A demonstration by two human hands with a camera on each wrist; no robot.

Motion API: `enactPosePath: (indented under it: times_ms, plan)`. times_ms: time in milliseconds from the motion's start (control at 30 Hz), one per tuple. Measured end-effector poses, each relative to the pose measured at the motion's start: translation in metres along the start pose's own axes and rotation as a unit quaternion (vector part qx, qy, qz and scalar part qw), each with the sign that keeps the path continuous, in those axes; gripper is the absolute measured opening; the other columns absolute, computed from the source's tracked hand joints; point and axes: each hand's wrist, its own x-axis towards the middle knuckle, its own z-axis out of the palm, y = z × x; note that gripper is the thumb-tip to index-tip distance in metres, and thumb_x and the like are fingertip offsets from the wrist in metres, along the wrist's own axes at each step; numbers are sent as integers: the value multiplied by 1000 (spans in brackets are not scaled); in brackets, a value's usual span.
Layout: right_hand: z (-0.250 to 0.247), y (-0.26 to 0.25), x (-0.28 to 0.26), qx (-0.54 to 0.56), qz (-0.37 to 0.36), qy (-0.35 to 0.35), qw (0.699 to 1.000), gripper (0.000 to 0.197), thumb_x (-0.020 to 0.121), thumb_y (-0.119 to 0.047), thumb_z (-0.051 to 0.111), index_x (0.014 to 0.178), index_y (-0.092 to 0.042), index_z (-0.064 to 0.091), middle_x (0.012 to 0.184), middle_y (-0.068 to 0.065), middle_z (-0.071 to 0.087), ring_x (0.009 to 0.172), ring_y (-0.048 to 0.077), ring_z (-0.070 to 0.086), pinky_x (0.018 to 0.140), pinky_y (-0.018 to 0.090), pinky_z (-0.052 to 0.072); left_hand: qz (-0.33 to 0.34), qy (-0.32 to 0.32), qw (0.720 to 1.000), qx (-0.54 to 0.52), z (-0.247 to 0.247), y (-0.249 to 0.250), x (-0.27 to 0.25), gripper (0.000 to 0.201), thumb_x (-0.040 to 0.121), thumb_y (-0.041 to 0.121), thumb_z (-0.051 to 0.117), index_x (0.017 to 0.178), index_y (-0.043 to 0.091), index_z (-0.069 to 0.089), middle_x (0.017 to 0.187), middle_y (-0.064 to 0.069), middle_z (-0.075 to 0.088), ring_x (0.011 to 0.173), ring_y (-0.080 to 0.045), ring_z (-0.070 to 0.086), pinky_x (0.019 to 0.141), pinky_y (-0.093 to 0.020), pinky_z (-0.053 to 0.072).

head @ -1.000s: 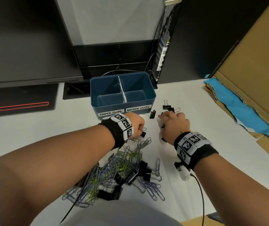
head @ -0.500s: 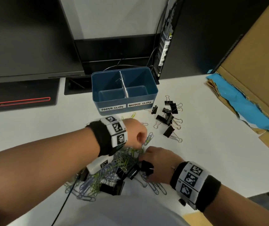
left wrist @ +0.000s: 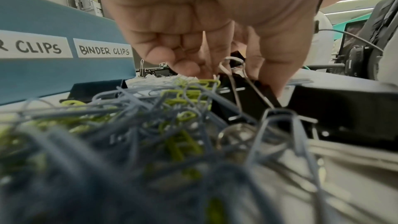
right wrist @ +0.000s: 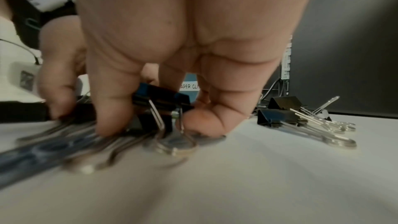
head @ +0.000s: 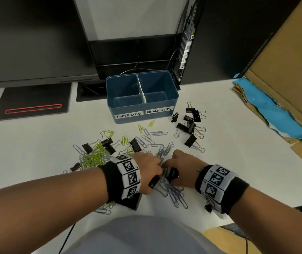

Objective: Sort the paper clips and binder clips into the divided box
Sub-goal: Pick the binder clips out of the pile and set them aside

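The blue divided box (head: 172,92) stands at the back, labelled PAPER CLIPS on the left and BINDER CLIPS on the right; both halves look empty. A mixed pile of green and blue-grey paper clips (head: 93,157) with black binder clips lies in front of it. Both hands meet over the near part of the pile. My left hand (head: 152,167) pinches a black binder clip (left wrist: 243,94) between thumb and curled fingers. My right hand (head: 175,165) grips another black binder clip (right wrist: 161,97) between thumb and bent fingers, low on the table.
Several black binder clips (head: 190,123) lie grouped right of the box. A monitor base (head: 33,103) sits at the back left, and torn cardboard with blue lining (head: 274,114) at the right. A wrist cable (head: 67,239) trails toward me.
My right hand came back from the binder clip group beside the box to the near pile. The left hand drew toward me too, and the two hands now meet on binder clips.
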Motion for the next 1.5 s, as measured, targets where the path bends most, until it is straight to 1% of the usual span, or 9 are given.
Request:
enactPosePath:
  times_ms: [133, 300, 600, 767, 933, 1133, 1333, 1400, 1500]
  plan:
    - [7, 0, -1, -14, 29, -1, 999, 33, 82, -27, 59, 113, -15, 55, 114, 10, 43, 94, 31, 59, 71, 32, 47, 5, 6, 1000, -26, -1, -3, 1, 41, 79, 31, 64, 118, 20, 54, 120, -1, 47, 111, -23, 46, 89, -37, 44]
    - [9, -3, -3, -31, 32, -1, 999, 37, 83, -30, 55, 114, -13, 48, 110, 12, 51, 100, 33, 58, 78, 37, 50, 16, 5, 998, -59, -2, -6, 1, 42, 81, 21, 64, 121, 18, 54, 127, -3, 44, 115, -23, 44, 97, -35, 42]
    - [-10, 8, -5, 14, 60, 71, 996, 28, 88, -22, 47, 112, -9, 51, 113, 12, 53, 97, 27, 54, 81, 33, 46, -8, 3, 992, -128, -1, -10, 2, 32, 89, 17, 57, 121, 19, 58, 127, -2, 49, 117, -19, 48, 94, -28, 40]
    - [-53, 50, 13, 61, 119, 182, 974, 24, 89, -19, 50, 109, -11, 60, 108, 10, 54, 86, 22, 50, 76, 27, 42, -108, 130, 944, -284, -21, -24, 4, 11, 81, 19, 68, 90, 25, 68, 99, 8, 65, 93, -9, 58, 84, -22, 47]
    - [-78, 76, 30, 100, 207, 217, 949, 34, 89, -17, 56, 122, -13, 56, 122, 12, 50, 106, 29, 55, 85, 32, 46, -206, 203, 890, -353, -51, -36, 36, 11, 80, 30, 70, 82, 26, 60, 80, 12, 58, 73, -7, 54, 65, -19, 46]
    - [-73, 86, 31, 157, 229, 215, 936, 48, 85, -24, 64, 131, -19, 50, 132, 10, 48, 114, 27, 53, 92, 32, 45, -254, 150, 892, -343, -69, -32, 84, 18, 85, 41, 61, 89, 24, 59, 89, 7, 60, 84, -14, 59, 81, -31, 51]
    - [-59, 70, 11, 133, 194, 287, 929, 34, 86, -17, 59, 120, -19, 60, 125, 6, 49, 117, 26, 49, 93, 30, 42, -210, 164, 894, -361, -57, -37, 80, 33, 86, 25, 64, 119, 25, 58, 122, 5, 62, 110, -15, 59, 101, -31, 45]
    - [-46, 56, 2, 113, 146, 228, 956, 26, 85, -19, 59, 111, -20, 63, 118, 3, 55, 109, 22, 55, 88, 27, 44, -193, 159, 917, -310, -54, -48, 61, 31, 87, 19, 63, 116, 28, 60, 122, 8, 61, 106, -11, 59, 97, -27, 46]
    - [-27, 27, -1, 72, 98, 53, 991, 35, 86, -29, 59, 120, -23, 57, 118, 0, 55, 109, 19, 54, 92, 30, 45, -169, 62, 969, -171, -47, -65, 31, 39, 87, 4, 57, 117, 28, 63, 130, 5, 57, 115, -14, 53, 98, -25, 42]
